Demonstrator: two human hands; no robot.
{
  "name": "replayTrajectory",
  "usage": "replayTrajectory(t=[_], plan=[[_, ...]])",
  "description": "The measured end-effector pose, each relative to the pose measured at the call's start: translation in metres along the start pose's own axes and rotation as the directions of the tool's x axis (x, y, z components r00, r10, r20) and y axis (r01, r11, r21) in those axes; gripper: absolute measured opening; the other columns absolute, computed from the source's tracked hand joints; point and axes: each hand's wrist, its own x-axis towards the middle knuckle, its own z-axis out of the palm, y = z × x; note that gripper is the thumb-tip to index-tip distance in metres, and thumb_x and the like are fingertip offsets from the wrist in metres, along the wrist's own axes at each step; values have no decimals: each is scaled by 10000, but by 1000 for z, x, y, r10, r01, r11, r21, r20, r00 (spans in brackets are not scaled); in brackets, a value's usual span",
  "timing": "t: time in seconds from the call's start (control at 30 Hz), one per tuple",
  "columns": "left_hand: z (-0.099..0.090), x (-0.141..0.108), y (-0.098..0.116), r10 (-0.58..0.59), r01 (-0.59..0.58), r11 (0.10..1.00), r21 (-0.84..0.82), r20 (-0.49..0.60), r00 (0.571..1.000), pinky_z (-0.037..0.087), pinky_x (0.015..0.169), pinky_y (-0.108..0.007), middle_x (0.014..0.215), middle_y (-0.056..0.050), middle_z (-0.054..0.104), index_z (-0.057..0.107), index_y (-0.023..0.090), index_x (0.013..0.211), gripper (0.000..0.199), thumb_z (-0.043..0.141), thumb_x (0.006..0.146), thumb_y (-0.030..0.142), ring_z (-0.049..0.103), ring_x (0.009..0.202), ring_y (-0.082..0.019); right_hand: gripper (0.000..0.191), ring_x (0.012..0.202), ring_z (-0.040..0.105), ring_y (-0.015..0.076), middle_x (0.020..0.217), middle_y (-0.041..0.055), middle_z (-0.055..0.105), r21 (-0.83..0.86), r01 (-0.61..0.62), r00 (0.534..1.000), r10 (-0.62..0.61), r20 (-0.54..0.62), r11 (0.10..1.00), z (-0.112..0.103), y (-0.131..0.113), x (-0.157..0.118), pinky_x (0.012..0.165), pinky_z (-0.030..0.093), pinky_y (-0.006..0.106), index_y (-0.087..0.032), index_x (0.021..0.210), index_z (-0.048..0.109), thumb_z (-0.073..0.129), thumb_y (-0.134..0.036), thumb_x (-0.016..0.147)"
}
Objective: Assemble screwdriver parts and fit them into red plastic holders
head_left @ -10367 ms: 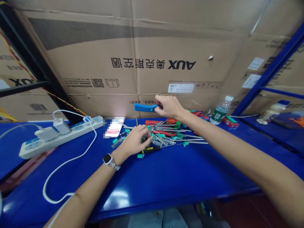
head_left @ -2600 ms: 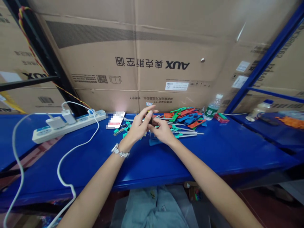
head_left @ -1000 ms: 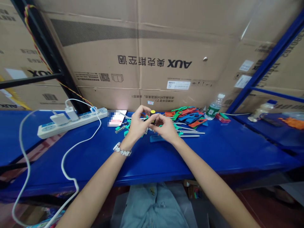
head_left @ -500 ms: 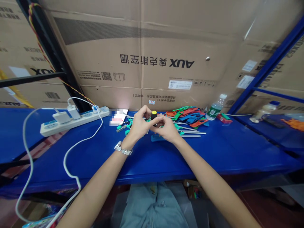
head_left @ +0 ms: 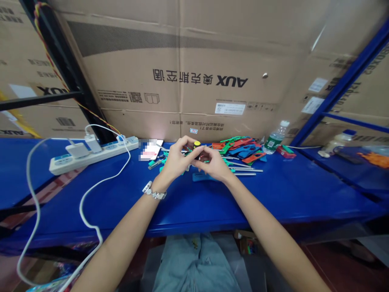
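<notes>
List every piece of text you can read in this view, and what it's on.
"AUX": large carton, upside down
"奥克斯空调": same carton, beside it, upside down
"谢谢您!": same carton, lower down, small, upside down
"AUX": carton behind the black rack
Too small or blurred to read fully: white sticker, green bottle label, print on the right-hand carton.

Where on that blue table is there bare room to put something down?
Bare blue tabletop shows right of the right forearm, nearer than the green-labelled bottle. Another patch lies between the white cable and the left forearm. It is crowded around the left hand and right hand, with metal rods and coloured plastic pieces.
</notes>
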Motion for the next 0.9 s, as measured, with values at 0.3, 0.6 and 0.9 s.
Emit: replayTrajectory(t=[0.3, 0.6, 0.9], plan=[[2, -3, -4, -3, 6, 999, -35, 85, 996, 510, 896, -367, 1099, -71, 703, 652, 251, 1130, 254, 547, 1012, 450, 649, 1005, -199, 410, 514, 545, 148, 631, -8, 604, -47, -13, 1000, 14, 10, 999, -4, 3, -1, 468, 449, 280, -215, 778, 575, 762, -579, 817], [10, -1, -8, -16, 16, 1000, 4, -98, 995, 466, 697, -315, 764, 16, 592, 533, 236, 798, 331, 804, 832, 422, 548, 715, -151, 407, 577, 555, 153, 656, -10, 606, -127, 27, 991, -43, -130, 992, 10, 7, 0, 523, 460, 281, -206, 829, 609, 829, -537, 741], [-2, -6, 2, 56, -58, 998, 10, 140, 989, 501, 981, -403, 1170, -71, 733, 704, 271, 1187, 316, 456, 1059, 419, 651, 1071, -214, 414, 494, 539, 128, 641, -2, 654, -4, -46, 986, 46, 163, 999, -8, -4, -2, 452, 414, 256, -184, 841, 644, 722, -590, 849]])
